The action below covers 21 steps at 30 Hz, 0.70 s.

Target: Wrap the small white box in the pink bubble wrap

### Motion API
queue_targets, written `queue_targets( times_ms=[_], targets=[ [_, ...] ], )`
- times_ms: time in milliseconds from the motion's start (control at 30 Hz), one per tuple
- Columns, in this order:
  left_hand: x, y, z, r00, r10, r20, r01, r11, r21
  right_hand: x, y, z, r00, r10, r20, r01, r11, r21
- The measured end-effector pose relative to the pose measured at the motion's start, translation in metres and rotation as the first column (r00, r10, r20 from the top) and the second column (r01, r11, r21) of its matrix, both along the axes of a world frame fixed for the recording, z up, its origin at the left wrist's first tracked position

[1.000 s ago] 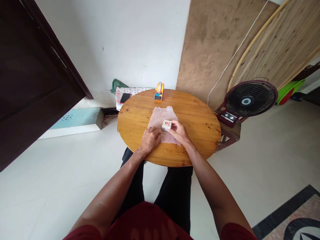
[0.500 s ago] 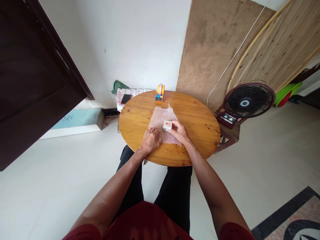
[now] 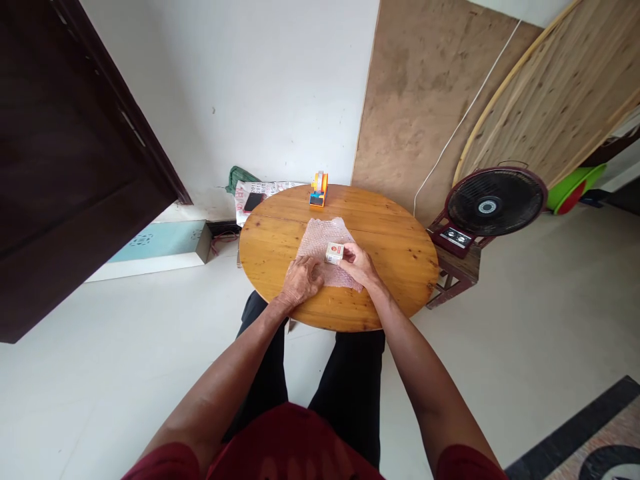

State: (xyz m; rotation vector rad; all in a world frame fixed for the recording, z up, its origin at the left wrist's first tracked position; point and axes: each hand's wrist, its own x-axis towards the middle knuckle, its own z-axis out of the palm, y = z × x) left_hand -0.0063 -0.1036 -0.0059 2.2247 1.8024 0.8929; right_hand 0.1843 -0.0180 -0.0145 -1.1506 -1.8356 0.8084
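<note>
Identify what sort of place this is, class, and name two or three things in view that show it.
Probably a room in a home: a dark door at the left, a round wooden table, and an electric fan on a wooden stand beside it.

"2015" on white sheet (image 3: 275, 187); lettering on box (image 3: 335, 253) illegible.

The right hand (image 3: 359, 265) covers the right end of the small box (image 3: 335, 253), whose print is too small to read. The left hand (image 3: 302, 280) hides the near left corner of the bubble wrap (image 3: 325, 233), its own fingertips tucked from sight. The table's (image 3: 395, 233) far left edge hides part of the bag (image 3: 273, 189). The picture's edges cut off the door (image 3: 60, 180) and the floor pattern (image 3: 575, 430).
</note>
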Motion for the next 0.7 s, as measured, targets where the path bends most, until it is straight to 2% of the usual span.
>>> queue_targets(
  times_ms=[133, 200, 267, 367, 467, 700],
  targets=[
    [-0.01, -0.004, 0.008, 0.99, -0.135, 0.025, 0.137, 0.988, -0.067, 0.003, 0.001, 0.0, 1.0, 0.015, -0.012, -0.015, 1.0, -0.026],
    [-0.014, -0.007, 0.013, 0.977, -0.212, -0.003, 0.211, 0.973, -0.094, 0.006, 0.001, 0.002, 0.997, 0.021, -0.075, -0.027, 0.996, -0.087],
    [-0.014, -0.009, 0.019, 0.97, -0.236, -0.064, 0.229, 0.968, -0.102, 0.009, 0.001, 0.006, 0.985, 0.019, -0.169, -0.046, 0.986, -0.158],
    [-0.007, -0.009, 0.025, 0.957, -0.229, -0.178, 0.217, 0.972, -0.087, 0.014, 0.001, 0.012, 0.965, 0.02, -0.263, -0.076, 0.976, -0.204],
    [0.0, -0.005, 0.026, 0.947, -0.184, -0.262, 0.178, 0.983, -0.047, 0.018, 0.0, 0.016, 0.963, 0.016, -0.27, -0.069, 0.98, -0.188],
    [0.003, 0.003, 0.015, 0.974, -0.066, -0.215, 0.087, 0.992, 0.091, 0.011, 0.0, 0.012, 0.986, 0.013, -0.165, -0.042, 0.984, -0.175]
  ],
)
